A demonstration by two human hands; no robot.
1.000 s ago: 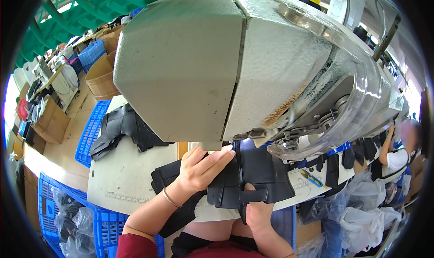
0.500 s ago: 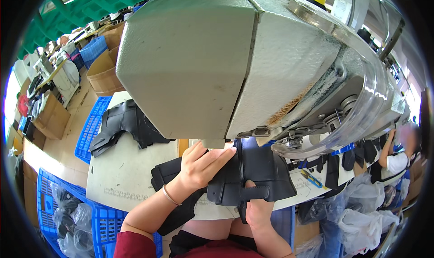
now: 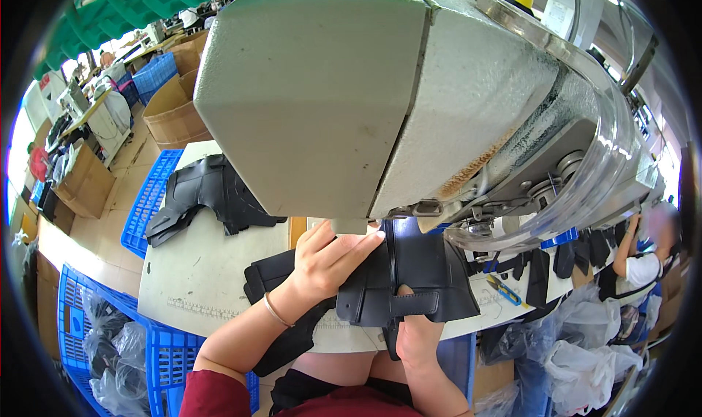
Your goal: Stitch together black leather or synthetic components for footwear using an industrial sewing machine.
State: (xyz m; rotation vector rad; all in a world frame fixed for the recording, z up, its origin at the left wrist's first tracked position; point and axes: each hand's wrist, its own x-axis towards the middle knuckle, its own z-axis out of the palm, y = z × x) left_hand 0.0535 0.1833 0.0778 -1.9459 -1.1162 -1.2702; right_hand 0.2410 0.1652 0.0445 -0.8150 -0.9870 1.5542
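Blue plastic crate (image 3: 162, 336), lattice-sided, lower left; clear plastic bags (image 3: 117, 380) inside. Cardboard carton (image 3: 84, 183), on the tiled floor. Second blue crate (image 3: 148, 201), at the table's far left edge.

White worktable (image 3: 197, 271), curved by the lens, ruler scale printed along its near side. Black leather piece (image 3: 201, 190), folded, lying on the table's left part. Black panel (image 3: 274, 274), beneath the left wrist; whether joined to the main workpiece, cannot tell.

Left hand (image 3: 327, 260), metal bangle (image 3: 276, 315) at its wrist: fingers close together, reaching to the underside of the pale sewing machine head (image 3: 314, 117); tips partly hidden, so whether they pinch anything, cannot tell.

Black leather workpiece (image 3: 431, 263), stitched, with strap: under the machine head, overhanging the table's near edge. Right hand (image 3: 418, 336), narrow, holding its near edge, thumb on top.

Thread snips (image 3: 504, 289), blue and yellow, on the table. Whitish plastic bags (image 3: 585, 373), lower right. Co-worker (image 3: 643, 271), white top, far right.
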